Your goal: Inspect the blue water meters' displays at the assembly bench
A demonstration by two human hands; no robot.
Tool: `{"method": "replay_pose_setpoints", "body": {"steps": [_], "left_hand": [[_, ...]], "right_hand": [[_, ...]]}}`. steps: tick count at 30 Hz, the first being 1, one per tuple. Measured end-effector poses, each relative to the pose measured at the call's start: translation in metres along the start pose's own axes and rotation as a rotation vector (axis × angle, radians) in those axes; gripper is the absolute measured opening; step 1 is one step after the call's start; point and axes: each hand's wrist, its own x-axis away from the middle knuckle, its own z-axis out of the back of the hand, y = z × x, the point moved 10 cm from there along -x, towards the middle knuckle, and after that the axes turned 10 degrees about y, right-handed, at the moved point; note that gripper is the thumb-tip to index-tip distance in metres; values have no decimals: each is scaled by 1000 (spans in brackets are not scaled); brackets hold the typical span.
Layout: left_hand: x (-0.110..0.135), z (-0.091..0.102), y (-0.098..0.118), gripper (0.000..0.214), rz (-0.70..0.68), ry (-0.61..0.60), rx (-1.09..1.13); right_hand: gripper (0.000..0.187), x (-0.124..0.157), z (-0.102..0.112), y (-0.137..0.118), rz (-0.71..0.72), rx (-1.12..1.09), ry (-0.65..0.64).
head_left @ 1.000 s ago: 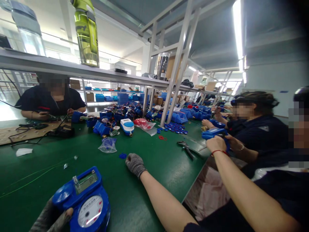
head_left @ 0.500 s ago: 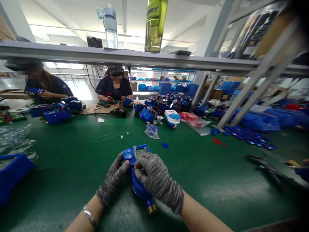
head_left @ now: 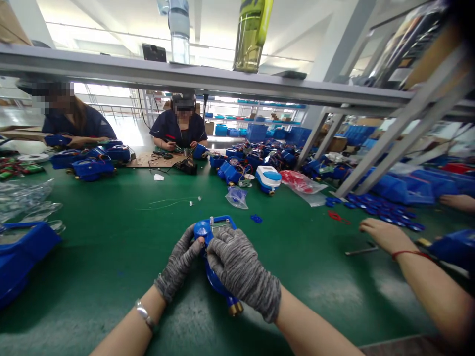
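Observation:
A blue water meter [head_left: 213, 279] with a brass threaded end [head_left: 235, 309] lies tilted on the green table in front of me. My left hand [head_left: 181, 262], in a grey knitted glove with bare fingertips, grips its upper left side, thumb beside the round blue cap [head_left: 202, 228]. My right hand [head_left: 241, 269], gloved alike, is closed in a pinch at the middle of the meter, next to the open rectangular frame [head_left: 222, 220]. Whatever lies between its fingertips is hidden, and the hand covers the meter's right side.
A co-worker's hand [head_left: 386, 235] reaches in from the right above a metal tool [head_left: 361, 249]. Blue housings [head_left: 25, 262] stand at left. Beyond my hands are a white-topped meter [head_left: 268, 179], small bags [head_left: 236, 197] and heaped meters. A shelf [head_left: 222, 81] crosses overhead.
A co-worker's bare hand and forearm have come in from the right, where dark pliers lay. My view has shifted slightly; my hands keep nearly the same hold on the meter.

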Motion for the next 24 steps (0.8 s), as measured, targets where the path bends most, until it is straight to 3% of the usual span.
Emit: {"method": "replay_pose_setpoints", "body": {"steps": [4,14,18,20,21,24], "left_hand": [[1,2,-5,50,26,27,14],[6,7,-12,54,23,73,-11],[6,-3,-11,58,59,30,-5],[5,-7,-10,59,59,16,-21],[4,-9,-8,59,53,10,-29],[0,-12,-6,61,67,-14,-26]], "right_hand": [[19,9,0,-10,119,50,-64],[22,19,-4,-15,146,101,-8],[28,20,-2,-19,212,-30,-20],[27,14,5,2,167,-231,-9],[25,9,11,25,85,-319,35],[25,4,28,141,-326,-306,287]]}}
